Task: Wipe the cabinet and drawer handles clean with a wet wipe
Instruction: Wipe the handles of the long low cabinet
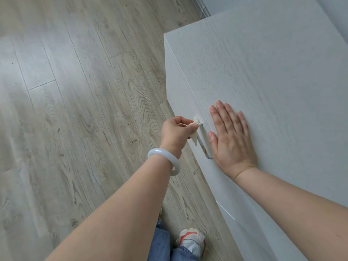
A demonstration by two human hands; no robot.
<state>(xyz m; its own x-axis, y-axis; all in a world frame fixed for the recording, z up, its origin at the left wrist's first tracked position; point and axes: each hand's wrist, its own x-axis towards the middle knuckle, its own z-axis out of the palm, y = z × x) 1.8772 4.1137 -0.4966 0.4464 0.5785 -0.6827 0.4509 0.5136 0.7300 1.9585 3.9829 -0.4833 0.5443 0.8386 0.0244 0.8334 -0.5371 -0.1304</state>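
Observation:
A white cabinet fills the right half of the view, seen from above. A pale bar handle runs along its front face just below the top edge. My left hand pinches a crumpled white wet wipe against the far end of that handle. The near end of the handle shows brownish marks. My right hand lies flat, fingers spread, on the cabinet top right beside the handle, holding nothing. A white bangle circles my left wrist.
Grey-brown wood plank floor spreads to the left of the cabinet. My jeans leg and a white and red sneaker stand close to the cabinet front. A white wall and baseboard run behind the cabinet.

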